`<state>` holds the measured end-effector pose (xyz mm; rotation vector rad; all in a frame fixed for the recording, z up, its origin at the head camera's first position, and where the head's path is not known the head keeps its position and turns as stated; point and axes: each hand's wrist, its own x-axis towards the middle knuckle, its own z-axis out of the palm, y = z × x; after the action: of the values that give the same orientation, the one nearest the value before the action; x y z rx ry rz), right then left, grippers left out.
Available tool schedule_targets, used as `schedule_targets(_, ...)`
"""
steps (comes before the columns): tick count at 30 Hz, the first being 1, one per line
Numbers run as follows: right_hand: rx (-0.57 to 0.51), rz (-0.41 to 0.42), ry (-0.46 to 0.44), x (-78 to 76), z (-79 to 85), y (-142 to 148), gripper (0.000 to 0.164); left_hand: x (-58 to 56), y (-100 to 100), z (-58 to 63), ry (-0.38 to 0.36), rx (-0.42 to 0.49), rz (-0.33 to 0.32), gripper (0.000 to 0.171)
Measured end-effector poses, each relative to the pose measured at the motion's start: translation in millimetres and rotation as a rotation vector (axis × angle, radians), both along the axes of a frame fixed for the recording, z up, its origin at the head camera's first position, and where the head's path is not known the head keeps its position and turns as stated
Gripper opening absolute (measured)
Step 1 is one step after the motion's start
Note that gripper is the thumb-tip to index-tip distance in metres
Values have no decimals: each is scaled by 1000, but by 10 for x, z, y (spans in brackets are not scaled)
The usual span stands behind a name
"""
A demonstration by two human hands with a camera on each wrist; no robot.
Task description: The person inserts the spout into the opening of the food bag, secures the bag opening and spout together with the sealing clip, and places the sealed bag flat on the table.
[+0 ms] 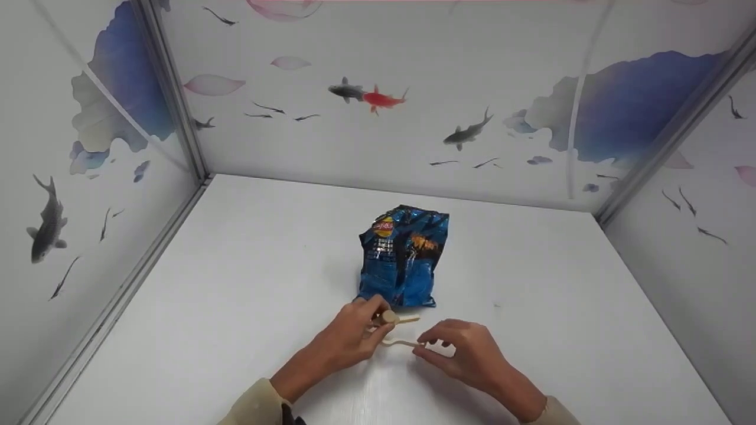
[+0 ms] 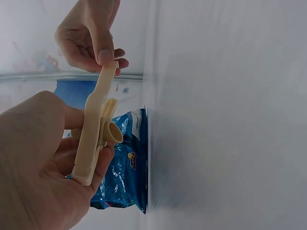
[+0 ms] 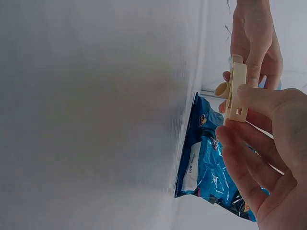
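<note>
A cream plastic bag clip with a round pouring spout [image 1: 388, 317] is held between both hands over the table. Its two long arms stand apart at the right end in the head view. My left hand [image 1: 345, 337] grips the clip body near the spout. With thumb and fingertips, my right hand [image 1: 469, 351] pinches the end of the nearer arm [image 2: 94, 115]. Just beyond the hands lies a blue chip bag [image 1: 401, 260], its lower edge close to my left fingers. Part of the clip is hidden by the left fingers in the head view.
The white tabletop [image 1: 266, 254] is enclosed by white panels [image 1: 378, 147] printed with fish and lotus leaves at the back and both sides. Metal strips [image 1: 177, 100] run along the panel corners.
</note>
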<state>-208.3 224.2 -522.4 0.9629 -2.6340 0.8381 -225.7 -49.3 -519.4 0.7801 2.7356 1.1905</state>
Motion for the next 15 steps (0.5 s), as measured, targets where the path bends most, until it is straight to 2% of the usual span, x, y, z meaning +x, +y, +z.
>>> schedule_targets(8, 27, 20, 133, -34, -45, -41, 14, 6, -1, -6, 2, -13, -32, 18)
schedule_targets(15, 24, 39, 133, -43, -56, -51, 14, 20, 16, -28, 94, -47, -29, 18)
